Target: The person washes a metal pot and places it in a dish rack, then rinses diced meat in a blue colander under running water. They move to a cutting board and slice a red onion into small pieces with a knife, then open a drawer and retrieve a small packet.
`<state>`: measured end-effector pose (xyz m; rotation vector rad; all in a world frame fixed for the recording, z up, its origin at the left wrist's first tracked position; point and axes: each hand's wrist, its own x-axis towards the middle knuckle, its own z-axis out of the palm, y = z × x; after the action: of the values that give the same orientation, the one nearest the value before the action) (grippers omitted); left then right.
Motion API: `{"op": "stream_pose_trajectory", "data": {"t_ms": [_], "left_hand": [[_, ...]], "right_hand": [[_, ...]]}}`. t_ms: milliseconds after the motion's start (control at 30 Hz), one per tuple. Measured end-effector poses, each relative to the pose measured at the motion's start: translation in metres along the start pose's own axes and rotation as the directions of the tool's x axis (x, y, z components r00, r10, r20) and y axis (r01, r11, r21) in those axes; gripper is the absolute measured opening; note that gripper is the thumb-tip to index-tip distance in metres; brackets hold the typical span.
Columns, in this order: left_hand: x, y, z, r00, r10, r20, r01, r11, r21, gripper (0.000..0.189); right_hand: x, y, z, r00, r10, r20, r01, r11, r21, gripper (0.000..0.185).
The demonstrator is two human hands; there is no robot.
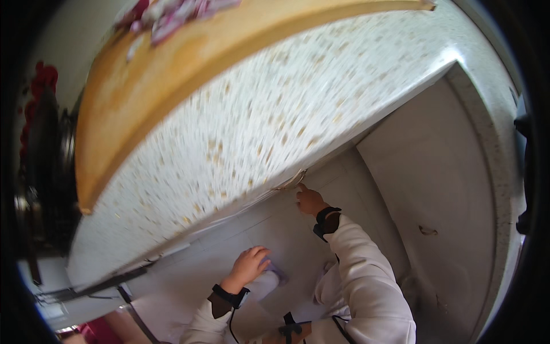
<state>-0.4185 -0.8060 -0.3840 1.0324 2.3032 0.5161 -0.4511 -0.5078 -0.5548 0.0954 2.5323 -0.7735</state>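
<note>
Below the edge of a speckled stone countertop (240, 142), my right hand (310, 201) reaches to a curved metal handle (297, 178) on the cabinet front; a finger meets or nearly meets it, and whether it grips cannot be told. My left hand (251, 264) hangs lower, over the floor, with nothing in it and its fingers loosely apart. A wooden cutting board (172, 86) lies on the countertop, with chopped red onion (176, 19) on it. Both wrists wear dark bands.
Cabinet doors (425, 172) with a small handle (428, 231) stand at the right under the counter's corner. Dark cookware (49, 172), partly cut off, is at the far left. Part of another person in red (101, 329) shows at the lower left. Tiled floor (240, 228) lies below.
</note>
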Motion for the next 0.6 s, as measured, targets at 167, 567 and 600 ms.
{"op": "stream_pose_trajectory", "data": {"t_ms": [167, 567, 600], "left_hand": [[0.007, -0.026, 0.044, 0.993, -0.053, -0.104, 0.059, 0.997, 0.058, 0.031], [-0.005, -0.021, 0.041, 0.922, -0.090, -0.376, 0.064, 0.995, -0.081, 0.023], [-0.003, -0.021, 0.041, 0.896, -0.078, -0.438, 0.044, 0.995, -0.087, 0.021]], "right_hand": [[0.045, 0.020, 0.039, 0.977, -0.144, -0.158, 0.123, 0.984, -0.131, 0.032], [-0.044, 0.007, 0.057, 0.998, 0.024, 0.055, -0.016, 0.990, -0.141, 0.035], [-0.056, 0.009, 0.064, 0.999, 0.019, 0.039, -0.013, 0.990, -0.137, 0.034]]}}
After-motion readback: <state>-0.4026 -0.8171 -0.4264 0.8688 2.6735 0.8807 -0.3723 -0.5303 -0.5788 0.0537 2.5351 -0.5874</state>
